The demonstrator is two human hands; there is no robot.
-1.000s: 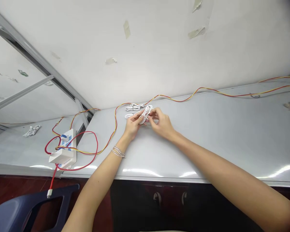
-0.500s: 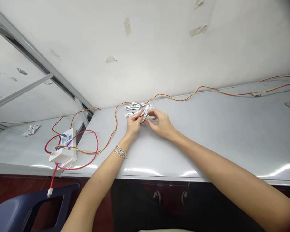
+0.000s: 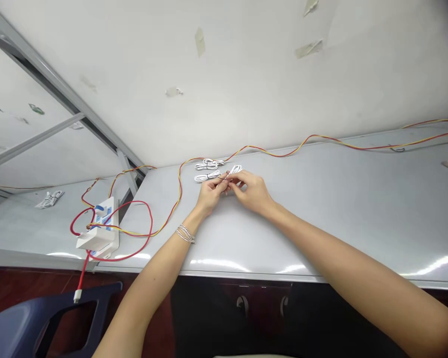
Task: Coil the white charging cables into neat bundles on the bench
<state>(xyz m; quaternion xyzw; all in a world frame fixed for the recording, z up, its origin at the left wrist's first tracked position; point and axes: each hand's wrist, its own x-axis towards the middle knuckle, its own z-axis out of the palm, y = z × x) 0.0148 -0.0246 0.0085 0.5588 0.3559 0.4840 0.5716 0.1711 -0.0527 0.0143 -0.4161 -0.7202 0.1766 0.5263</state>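
Note:
My left hand and my right hand meet just above the grey tabletop, pinching a coiled white cable between their fingertips. Much of that coil is hidden by my fingers. A thin dark tie runs to the fingers of my left hand, but its end is hidden. Two more coiled white cables with dark ties lie just beyond my left hand: the nearer and the farther. Neither hand touches them.
A twisted red-and-yellow wire runs along the table's back edge to a white power strip, looped by a red wire. A small white cable bundle lies farther left. Below are a dark blue chair and cabinet handles.
The white coil has shifted right between my hands and looks narrower, with less of it showing. A thin dark tie now shows beside my left fingers.

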